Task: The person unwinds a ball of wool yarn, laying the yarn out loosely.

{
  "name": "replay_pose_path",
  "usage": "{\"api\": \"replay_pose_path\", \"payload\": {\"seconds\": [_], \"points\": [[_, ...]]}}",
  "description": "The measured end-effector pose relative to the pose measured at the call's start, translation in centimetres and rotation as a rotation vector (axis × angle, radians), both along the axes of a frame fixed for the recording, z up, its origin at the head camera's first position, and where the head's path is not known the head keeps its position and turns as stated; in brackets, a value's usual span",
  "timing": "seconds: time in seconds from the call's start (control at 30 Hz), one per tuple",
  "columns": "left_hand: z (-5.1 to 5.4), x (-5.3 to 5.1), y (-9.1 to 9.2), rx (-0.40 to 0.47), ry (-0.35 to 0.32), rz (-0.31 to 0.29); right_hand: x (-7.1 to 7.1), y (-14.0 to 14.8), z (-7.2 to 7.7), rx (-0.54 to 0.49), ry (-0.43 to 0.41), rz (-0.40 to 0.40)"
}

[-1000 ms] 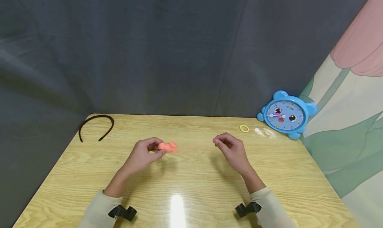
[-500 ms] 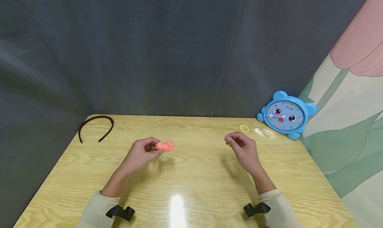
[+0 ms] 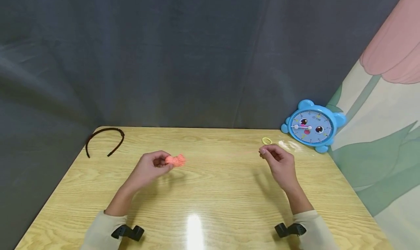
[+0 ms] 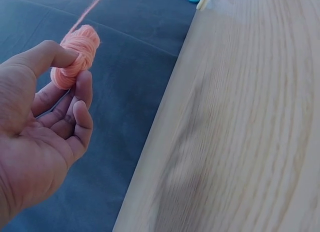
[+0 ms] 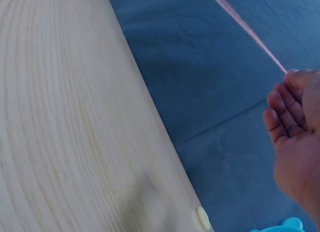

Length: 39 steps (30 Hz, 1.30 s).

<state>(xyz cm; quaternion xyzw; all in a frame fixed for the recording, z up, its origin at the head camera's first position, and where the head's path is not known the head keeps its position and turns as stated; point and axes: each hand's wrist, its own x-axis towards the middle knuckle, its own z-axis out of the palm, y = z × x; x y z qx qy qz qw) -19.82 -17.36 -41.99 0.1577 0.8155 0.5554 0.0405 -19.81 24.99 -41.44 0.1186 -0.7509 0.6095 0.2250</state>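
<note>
Over the desk [image 3: 213,195], the left hand [image 3: 146,170] pinches a coral yarn bundle [image 3: 176,160]; the right hand [image 3: 283,168], near 1 yellow ring [image 3: 263,141], pinches the bundle's thin strand [image 5: 241,23].

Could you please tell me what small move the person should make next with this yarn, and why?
I would probably have the right hand draw slightly farther from the left hand, letting more yarn unwind. The left hand pinches a yarn bundle that is mostly wound, with one end leading off, while the right hand pinches a strand that looks straight.
</note>
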Motion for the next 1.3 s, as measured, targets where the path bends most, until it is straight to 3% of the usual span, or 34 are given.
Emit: {"api": "replay_pose_path", "payload": {"seconds": [0.5,0.83,1.03,1.3], "points": [[0.2,0.0,-0.5,-0.014,0.018,-0.006,0.3,3.5,1.0,-0.118,0.012,-0.111],[0.3,-0.1,-0.7,-0.018,0.005,-0.002,0.8,6.2,1.5,-0.067,-0.01,-0.218],[0.5,0.0,-0.8,-0.03,0.009,-0.002,0.8,7.7,1.8,-0.042,-0.068,-0.3],[0.7,0.0,-1.1,-0.032,0.009,0.001,0.9,9.7,1.9,-0.096,-0.094,-0.336]]}}
